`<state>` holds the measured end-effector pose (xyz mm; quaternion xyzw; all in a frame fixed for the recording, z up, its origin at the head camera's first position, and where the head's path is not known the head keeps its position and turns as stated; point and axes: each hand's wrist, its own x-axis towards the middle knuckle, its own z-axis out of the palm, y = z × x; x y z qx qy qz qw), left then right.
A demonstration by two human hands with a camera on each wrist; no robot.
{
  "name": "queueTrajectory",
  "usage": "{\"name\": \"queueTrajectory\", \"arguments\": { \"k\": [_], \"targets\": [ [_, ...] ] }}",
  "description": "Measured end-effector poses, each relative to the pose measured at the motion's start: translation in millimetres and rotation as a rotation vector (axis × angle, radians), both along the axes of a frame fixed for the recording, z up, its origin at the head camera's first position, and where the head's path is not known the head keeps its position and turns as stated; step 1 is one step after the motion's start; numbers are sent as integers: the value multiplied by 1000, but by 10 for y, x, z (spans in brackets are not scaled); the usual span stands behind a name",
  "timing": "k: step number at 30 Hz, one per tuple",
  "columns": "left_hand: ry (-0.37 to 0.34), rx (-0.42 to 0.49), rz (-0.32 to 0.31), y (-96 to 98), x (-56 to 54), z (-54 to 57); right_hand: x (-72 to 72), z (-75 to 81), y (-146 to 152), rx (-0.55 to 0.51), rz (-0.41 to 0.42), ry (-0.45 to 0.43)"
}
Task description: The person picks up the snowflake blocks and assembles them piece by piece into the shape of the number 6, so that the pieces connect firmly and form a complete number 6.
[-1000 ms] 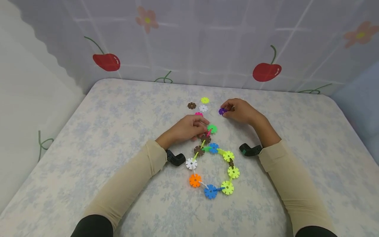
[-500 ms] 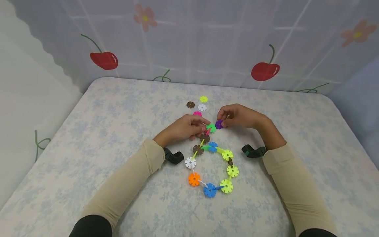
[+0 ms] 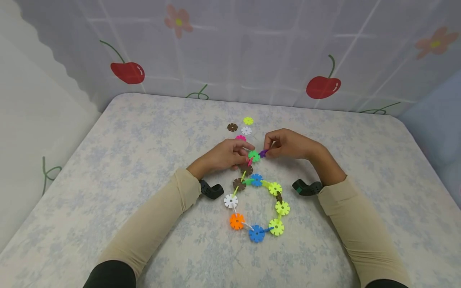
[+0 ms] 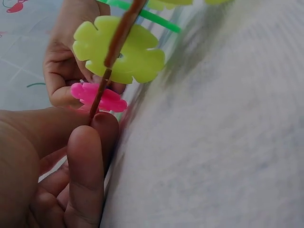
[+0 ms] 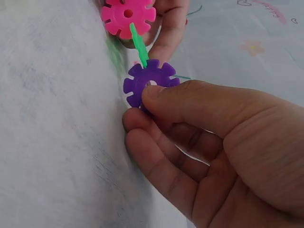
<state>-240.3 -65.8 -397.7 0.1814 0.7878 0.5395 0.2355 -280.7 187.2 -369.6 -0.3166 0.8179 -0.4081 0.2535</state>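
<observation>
My right hand [image 3: 289,144] pinches a purple slotted disc [image 5: 147,78] between thumb and fingers. The edge of that disc meets a green disc [image 3: 254,156], which looks edge-on in the right wrist view. A pink disc [image 5: 128,16] joins the green one's other side. My left hand [image 3: 227,155] pinches the edge of a brown disc [image 4: 99,92], to which the pink disc is slotted. From there a yellow disc [image 4: 118,50] and another brown disc [image 3: 239,184] lead into a ring of joined discs, with an orange one [image 3: 237,221] at its lower left.
Behind the left hand lie loose discs: a brown one [image 3: 232,127], a yellow one [image 3: 248,120], a white one [image 3: 246,131] and a pink one [image 3: 240,138]. A printed curtain [image 3: 230,52] hangs behind the patterned tabletop [image 3: 162,124].
My right hand has moved left and nearer, bringing the purple disc from beyond the chain to the green disc, and turned it edge-on. The left hand has stayed almost in place.
</observation>
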Motion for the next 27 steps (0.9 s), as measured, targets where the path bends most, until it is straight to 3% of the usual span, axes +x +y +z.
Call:
{"name": "queueTrajectory", "arguments": {
  "k": [14, 27],
  "targets": [
    [48, -21, -23, -2, -10, -17, 48, -23, -99, -27, -5, 108],
    [60, -64, -38, -41, -38, -26, 30, -63, -117, 18, 12, 94]
  ]
}}
